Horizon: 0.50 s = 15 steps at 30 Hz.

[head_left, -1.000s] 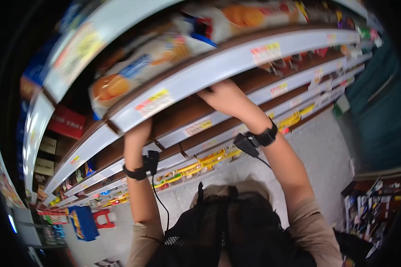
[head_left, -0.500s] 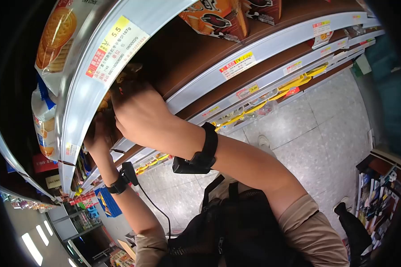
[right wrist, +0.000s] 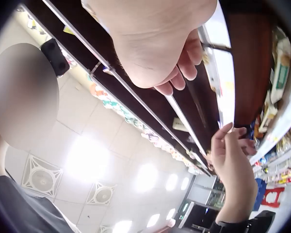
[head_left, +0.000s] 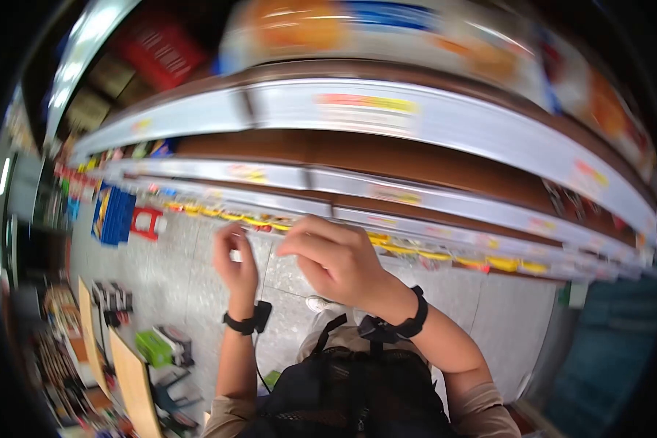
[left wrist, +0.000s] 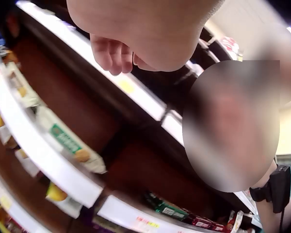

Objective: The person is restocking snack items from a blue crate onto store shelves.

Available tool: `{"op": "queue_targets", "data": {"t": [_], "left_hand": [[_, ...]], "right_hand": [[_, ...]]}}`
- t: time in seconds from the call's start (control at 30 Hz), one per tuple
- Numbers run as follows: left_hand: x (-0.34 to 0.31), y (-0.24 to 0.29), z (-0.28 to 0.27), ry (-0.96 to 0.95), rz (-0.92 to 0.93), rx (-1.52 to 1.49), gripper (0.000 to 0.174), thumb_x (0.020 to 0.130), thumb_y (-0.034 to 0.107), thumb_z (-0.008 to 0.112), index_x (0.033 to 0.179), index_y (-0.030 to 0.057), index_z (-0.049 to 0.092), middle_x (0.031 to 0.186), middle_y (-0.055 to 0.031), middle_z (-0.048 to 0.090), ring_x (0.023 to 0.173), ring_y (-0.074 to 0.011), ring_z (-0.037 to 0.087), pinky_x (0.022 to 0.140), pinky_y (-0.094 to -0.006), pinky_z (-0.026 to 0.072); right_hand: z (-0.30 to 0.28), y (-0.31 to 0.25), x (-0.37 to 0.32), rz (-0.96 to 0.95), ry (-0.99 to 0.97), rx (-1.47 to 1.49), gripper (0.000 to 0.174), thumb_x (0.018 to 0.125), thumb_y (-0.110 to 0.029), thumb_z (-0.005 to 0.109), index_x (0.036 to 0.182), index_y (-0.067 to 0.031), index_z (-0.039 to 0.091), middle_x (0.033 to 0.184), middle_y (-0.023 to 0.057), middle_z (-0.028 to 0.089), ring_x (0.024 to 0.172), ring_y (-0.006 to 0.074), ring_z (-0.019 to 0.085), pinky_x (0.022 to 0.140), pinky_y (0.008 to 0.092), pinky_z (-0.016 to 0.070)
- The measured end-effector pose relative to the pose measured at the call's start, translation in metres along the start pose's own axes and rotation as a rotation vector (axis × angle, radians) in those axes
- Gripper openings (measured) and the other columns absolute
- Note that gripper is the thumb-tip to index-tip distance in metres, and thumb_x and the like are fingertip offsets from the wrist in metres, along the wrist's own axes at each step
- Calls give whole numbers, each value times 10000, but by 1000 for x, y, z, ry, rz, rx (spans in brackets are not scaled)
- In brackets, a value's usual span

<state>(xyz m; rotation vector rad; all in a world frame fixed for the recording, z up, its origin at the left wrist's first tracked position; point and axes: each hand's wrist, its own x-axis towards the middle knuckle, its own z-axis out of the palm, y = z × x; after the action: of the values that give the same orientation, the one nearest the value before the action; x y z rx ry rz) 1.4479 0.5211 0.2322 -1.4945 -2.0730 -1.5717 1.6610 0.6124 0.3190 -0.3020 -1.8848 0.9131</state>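
The left hand [head_left: 237,259] and right hand [head_left: 336,263] are empty, apart, fingers loosely curled, before the shelves [head_left: 285,106], whose white front edges bar the way forward. Blurred biscuit packs [head_left: 401,47] fill a higher level; bare floor [head_left: 511,306] lies open below, a red stool [head_left: 147,212] and blue box [head_left: 115,219] off left.

Grey tiled floor [head_left: 489,314], red stool [head_left: 152,212], white panelled ceiling [right wrist: 85,213], bright lights [right wrist: 87,158]
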Motion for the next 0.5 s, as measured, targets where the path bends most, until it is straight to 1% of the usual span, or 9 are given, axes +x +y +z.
{"op": "queue_targets", "data": {"t": [0.13, 0.17, 0.2, 0.23, 0.3, 0.4, 0.43, 0.47, 0.5], "left_hand": [[-144, -196, -63, -307, -763, -35, 213, 963, 203, 538, 1024, 11, 610, 809, -83, 637, 688, -141, 583, 631, -316, 471], [-215, -266, -83, -403, -893, -61, 282, 962, 277, 542, 1016, 15, 631, 803, -101, 642, 698, -159, 601, 650, -329, 486], [-319, -333, -113, -298, -1262, -411, 296, 952, 291, 544, 1021, 20, 643, 841, -149, 661, 759, -243, 636, 698, -386, 509], [-395, -362, -152, -338, -1386, -273, 301, 949, 292, 529, 1026, 20, 632, 842, -158, 657, 754, -261, 633, 686, -401, 510], [-518, -363, -247, -339, -1623, -12, 311, 943, 295, 500, 1035, 19, 610, 844, -177, 648, 744, -298, 628, 661, -433, 512], [-621, -316, -374, 178, -2081, -161, 327, 933, 299, 455, 1050, 19, 577, 847, -205, 634, 729, -353, 620, 624, -480, 514], [-638, -299, -410, 382, -2151, -258, 333, 930, 300, 440, 1055, 18, 566, 848, -215, 630, 724, -371, 617, 611, -495, 515], [-650, -281, -441, 558, -2173, -368, 339, 927, 301, 425, 1059, 18, 555, 849, -224, 625, 719, -390, 615, 599, -511, 516], [-660, -258, -476, 326, -1908, -600, 345, 924, 303, 410, 1064, 18, 544, 850, -233, 620, 714, -408, 612, 587, -527, 517]], "right_hand": [[118, 33, -18, 206, -299, 143, 157, 797, 48, 525, 840, -41, 648, 804, 94, 649, 718, 268, 645, 637, 341, 504], [144, 48, -29, 299, -403, 167, 122, 824, 10, 532, 859, -36, 639, 816, 102, 647, 731, 275, 647, 645, 358, 502], [176, 85, -62, 513, -544, 165, 86, 855, -45, 542, 872, -19, 622, 796, 118, 652, 732, 241, 657, 660, 352, 503], [199, 110, -81, 620, -624, 157, 104, 884, -101, 553, 889, -22, 620, 791, 131, 656, 737, 217, 657, 661, 338, 498], [221, 190, -175, 755, -658, -48, 103, 876, -118, 582, 872, -29, 634, 765, 109, 632, 720, 180, 616, 671, 332, 488], [186, 297, -322, 855, -753, -525, 223, 858, -279, 592, 841, -75, 683, 829, 171, 680, 768, 323, 660, 680, 427, 507], [145, 347, -394, 431, -1296, -920, 280, 882, -346, 558, 830, -106, 692, 881, 141, 695, 792, 331, 649, 729, 426, 508], [111, 321, -407, 189, -1664, -1000, 314, 919, -390, 511, 933, -148, 710, 984, 140, 692, 865, 316, 641, 843, 441, 494], [125, 321, -402, 145, -1669, -995, 314, 919, -390, 511, 933, -148, 710, 984, 140, 692, 865, 316, 641, 843, 441, 494]]}}
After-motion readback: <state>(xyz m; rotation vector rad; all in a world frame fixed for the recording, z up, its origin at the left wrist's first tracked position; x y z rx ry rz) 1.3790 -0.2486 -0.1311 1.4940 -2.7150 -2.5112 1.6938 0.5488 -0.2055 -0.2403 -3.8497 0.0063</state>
